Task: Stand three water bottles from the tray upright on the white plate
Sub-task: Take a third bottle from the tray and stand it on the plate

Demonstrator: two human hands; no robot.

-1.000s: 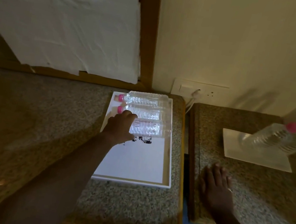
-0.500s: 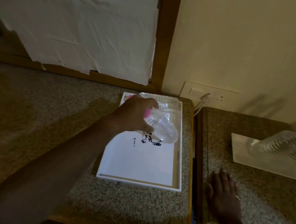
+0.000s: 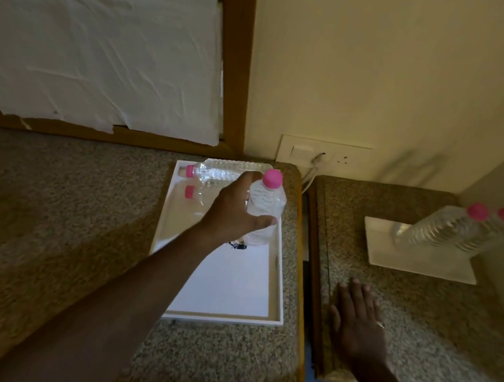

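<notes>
Bottle point(image 3: 262, 212) number three hangs cap-up over the tray point(image 3: 228, 289), left hand point(image 3: 234, 212) wrapped round it, right hand point(image 3: 357, 320) flat and spread; next comes carrying it across to the plate point(image 3: 424, 262), beside two standing bottles point(image 3: 455, 231).

Both forearms are bare as far as they show, with no sleeve, cuff, watch or strap at either wrist; the left hand point(image 3: 234, 211) carries nothing on the fingers that are visible. The right hand point(image 3: 357, 320) wears a thin, pale metallic ring point(image 3: 380, 324) on one finger; its short fingernails catch a little light.
</notes>
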